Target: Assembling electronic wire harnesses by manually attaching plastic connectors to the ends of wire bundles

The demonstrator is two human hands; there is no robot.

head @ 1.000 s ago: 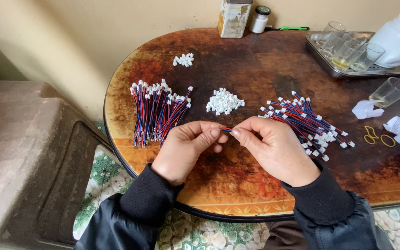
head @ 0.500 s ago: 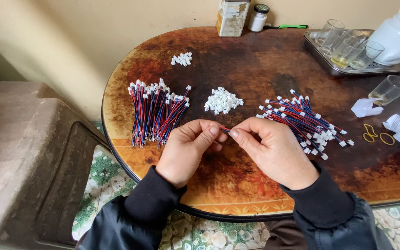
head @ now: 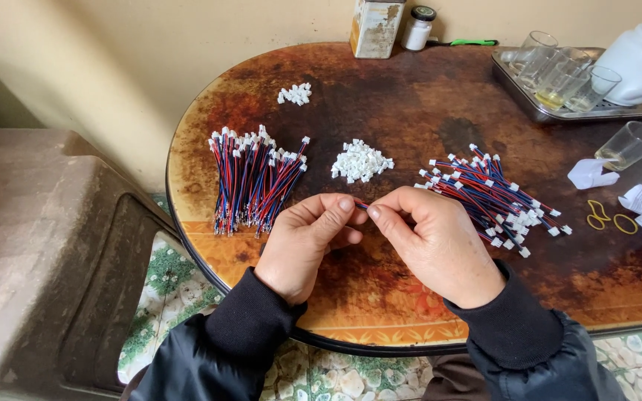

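Both hands, left hand [head: 307,241] and right hand [head: 432,241], meet near the counter's [head: 410,96] front edge. Fingertips pinch one thin wire [head: 361,206] taut between them, steadying its small end.

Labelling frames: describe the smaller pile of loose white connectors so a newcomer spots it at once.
Start at the round brown table. Near its far edge, left of the yellowish tin, sits the smaller pile of white connectors. Unlike the larger pile of white connectors between the wire bundles, it lies alone, farthest from the hands.

Short red-blue wire [head: 361,206]: pinched between fingertips of both hands, mostly hidden, only small stretch visible between thumbs, roughly level, held just above desk [head: 410,96], near its front edge, centre of scene.
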